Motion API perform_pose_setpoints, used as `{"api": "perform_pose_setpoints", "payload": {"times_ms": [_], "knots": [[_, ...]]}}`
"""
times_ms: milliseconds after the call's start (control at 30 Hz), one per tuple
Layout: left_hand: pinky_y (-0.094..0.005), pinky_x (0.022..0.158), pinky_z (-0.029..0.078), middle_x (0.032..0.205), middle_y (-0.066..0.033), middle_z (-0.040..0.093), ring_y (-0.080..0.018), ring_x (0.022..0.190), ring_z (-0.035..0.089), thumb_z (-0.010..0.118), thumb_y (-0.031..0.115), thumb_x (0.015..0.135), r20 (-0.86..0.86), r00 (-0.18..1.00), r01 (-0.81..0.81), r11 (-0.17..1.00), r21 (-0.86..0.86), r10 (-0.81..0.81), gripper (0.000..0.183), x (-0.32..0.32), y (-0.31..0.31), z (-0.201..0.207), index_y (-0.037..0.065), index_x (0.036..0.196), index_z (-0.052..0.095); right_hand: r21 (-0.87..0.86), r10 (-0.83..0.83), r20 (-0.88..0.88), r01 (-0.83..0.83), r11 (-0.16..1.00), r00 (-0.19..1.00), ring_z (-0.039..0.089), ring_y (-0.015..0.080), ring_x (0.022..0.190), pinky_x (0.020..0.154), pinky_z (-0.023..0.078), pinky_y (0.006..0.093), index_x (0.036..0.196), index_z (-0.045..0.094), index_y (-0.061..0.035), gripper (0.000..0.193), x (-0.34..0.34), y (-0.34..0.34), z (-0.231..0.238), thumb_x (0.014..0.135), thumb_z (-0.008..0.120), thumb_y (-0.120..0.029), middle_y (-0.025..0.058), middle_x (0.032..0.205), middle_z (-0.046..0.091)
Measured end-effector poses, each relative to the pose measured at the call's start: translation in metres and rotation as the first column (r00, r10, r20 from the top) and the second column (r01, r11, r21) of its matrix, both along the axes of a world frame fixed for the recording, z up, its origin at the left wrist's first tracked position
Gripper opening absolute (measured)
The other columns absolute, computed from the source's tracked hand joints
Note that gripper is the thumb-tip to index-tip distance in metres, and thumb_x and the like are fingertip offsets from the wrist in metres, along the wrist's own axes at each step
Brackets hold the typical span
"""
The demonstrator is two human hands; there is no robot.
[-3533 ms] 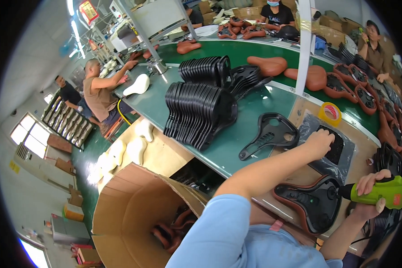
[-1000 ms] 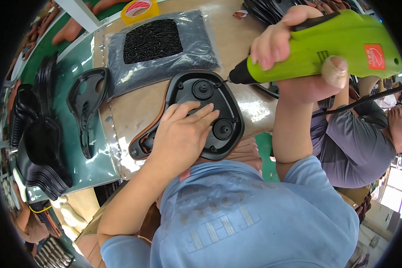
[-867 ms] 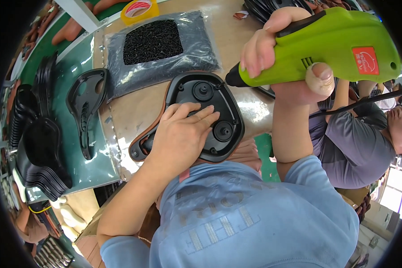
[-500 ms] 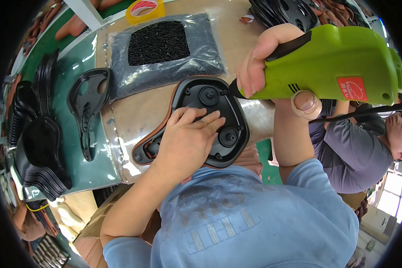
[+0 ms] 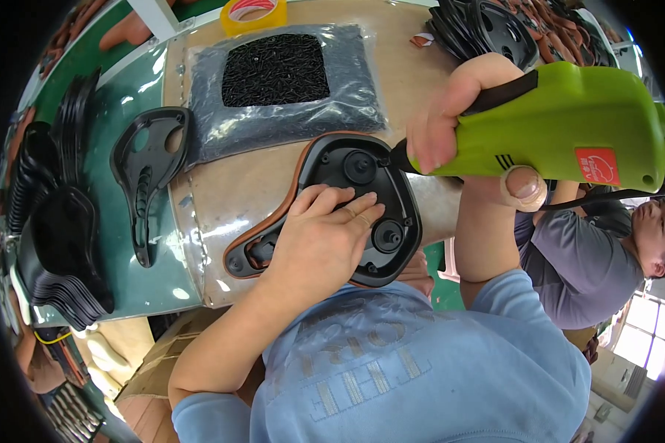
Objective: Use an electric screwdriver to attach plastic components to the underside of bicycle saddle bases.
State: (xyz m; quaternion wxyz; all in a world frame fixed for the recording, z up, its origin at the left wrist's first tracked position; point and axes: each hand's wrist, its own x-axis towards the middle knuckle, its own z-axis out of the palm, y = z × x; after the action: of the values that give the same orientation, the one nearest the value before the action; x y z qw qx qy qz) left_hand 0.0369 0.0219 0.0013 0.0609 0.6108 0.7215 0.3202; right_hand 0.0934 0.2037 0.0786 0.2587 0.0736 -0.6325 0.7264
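Note:
Upside down on the table in front of me lies a bicycle saddle (image 5: 400, 203), its black plastic underside up and a brown rim along the left edge. My left hand (image 5: 325, 232) rests flat over its middle, fingers stretched out and pressing on the plastic between two round black mounts. My right hand (image 5: 451, 125) is wrapped round a green power screwdriver (image 5: 561, 122), held sideways. Its dark nose points left at the saddle's upper right corner; the bit's contact point is too small to make out.
A clear bag of small black screws (image 5: 273, 70) lies behind the saddle, with yellow tape (image 5: 254, 16) beyond. One black saddle base (image 5: 149, 162) and stacked bases (image 5: 63, 236) are at the left, more (image 5: 488, 33) at the back right. A co-worker (image 5: 584, 251) sits at the right; a cable trails from the screwdriver.
The whole view has shifted slightly, so everything sits a little farther right and lower. Both hands, the saddle and the screwdriver keep nearly the same places relative to each other.

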Motion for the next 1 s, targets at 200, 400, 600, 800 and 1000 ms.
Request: {"api": "perform_pose_setpoints", "payload": {"times_ms": [200,400,600,800,1000], "knots": [[-0.0355,0.09,0.039,0.108,-0.001,0.064,-0.0207,0.097,0.053,0.062,0.012,0.072,0.007,1.0,0.008,1.0,-0.015,-0.008,0.032,0.002,-0.001,-0.001,0.01,0.104,0.065,0.003,-0.032,-0.034,0.032,0.999,0.999,0.053,0.0128,0.05,0.045,0.045,0.0213,0.091,0.05,0.0069,0.067,0.0,-0.001,0.0,0.058,0.077,-0.044,0.0076,0.06,0.054],[-0.0356,0.092,0.037,0.105,-0.006,0.064,-0.0202,0.097,0.054,0.058,0.012,0.076,0.045,0.999,0.016,1.0,0.003,-0.016,0.025,-0.001,0.001,0.001,0.004,0.099,0.066,-0.009,0.05,0.027,-0.05,0.999,0.998,0.054,0.0131,0.048,0.043,0.045,0.0218,0.086,0.049,0.0074,0.072,-0.006,0.016,-0.009,0.057,0.079,-0.051,0.0091,0.059,0.055],[-0.0361,0.092,0.037,0.107,-0.0057,0.064,-0.0204,0.097,0.054,0.059,0.013,0.075,0.063,0.998,0.017,1.0,-0.02,-0.015,0.026,-0.009,0.001,0.004,0.004,0.099,0.065,-0.087,0.123,0.018,-0.121,0.989,0.992,0.054,0.0142,0.047,0.042,0.045,0.0223,0.085,0.048,0.007,0.073,-0.024,0.017,-0.014,0.056,0.079,-0.052,0.01,0.058,0.054],[-0.0385,0.084,0.04,0.107,-0.0066,0.062,-0.0221,0.095,0.054,0.059,0.014,0.073,-0.007,0.999,0.039,0.999,0.006,-0.039,0.025,-0.002,0.001,0.008,0.007,0.096,0.063,-0.231,0.141,0.03,-0.131,0.964,0.99,0.052,0.0196,0.051,0.049,0.044,0.0315,0.091,0.04,-0.0025,0.062,-0.007,0.015,-0.022,0.064,0.078,-0.044,0.0065,0.062,0.052],[-0.0335,0.084,0.042,0.103,-0.0065,0.064,-0.0227,0.097,0.053,0.06,0.016,0.074,0.131,0.98,0.154,0.988,-0.016,-0.15,0.022,-0.014,0.003,0.004,0.008,0.093,0.067,-0.018,0.176,0.094,-0.175,0.984,0.98,0.058,0.0153,0.062,0.054,0.047,0.0233,0.091,0.051,0.0046,0.057,0.013,-0.005,-0.009,0.058,0.083,-0.029,0.0103,0.069,0.058]]}}
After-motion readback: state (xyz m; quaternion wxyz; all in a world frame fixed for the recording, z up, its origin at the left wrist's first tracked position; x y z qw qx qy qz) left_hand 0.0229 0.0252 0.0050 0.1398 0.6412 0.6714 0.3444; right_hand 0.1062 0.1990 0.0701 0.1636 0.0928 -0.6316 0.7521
